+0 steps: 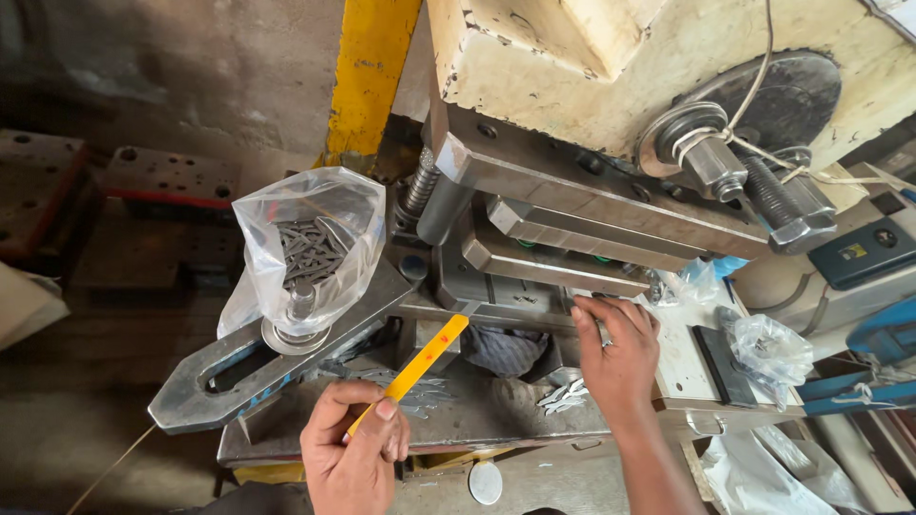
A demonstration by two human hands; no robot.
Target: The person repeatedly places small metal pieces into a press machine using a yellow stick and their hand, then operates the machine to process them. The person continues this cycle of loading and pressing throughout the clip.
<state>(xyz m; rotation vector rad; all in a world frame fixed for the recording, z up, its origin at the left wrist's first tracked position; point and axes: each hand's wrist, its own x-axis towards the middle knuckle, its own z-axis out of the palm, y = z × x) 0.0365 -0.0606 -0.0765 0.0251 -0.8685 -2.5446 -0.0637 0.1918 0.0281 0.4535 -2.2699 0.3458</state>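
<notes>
A: What sits at the left of the frame?

B: A clear plastic bag (303,243) of small dark metal pieces stands on a slotted steel clamp bar (258,367), just left of centre.

A: And the left hand?

B: The left hand (355,456), at lower centre, is closed around the near end of a yellow stick (420,360), pinched between thumb and curled fingers. The stick slants up and right, its far tip reaching into the gap of the press die (534,257).

A: What lies under it?

B: Loose flat metal blanks (563,396) are scattered on the steel bed (477,420), between the two hands.

A: And the right hand?

B: The right hand (618,358), right of centre, rests palm down at the die's edge, fingers spread slightly and bent. Whether the fingertips pinch a piece cannot be told; they are partly hidden against the metal.

A: Further right?

B: A crumpled plastic bag (771,348) lies beside a dark flat block (722,364).
</notes>
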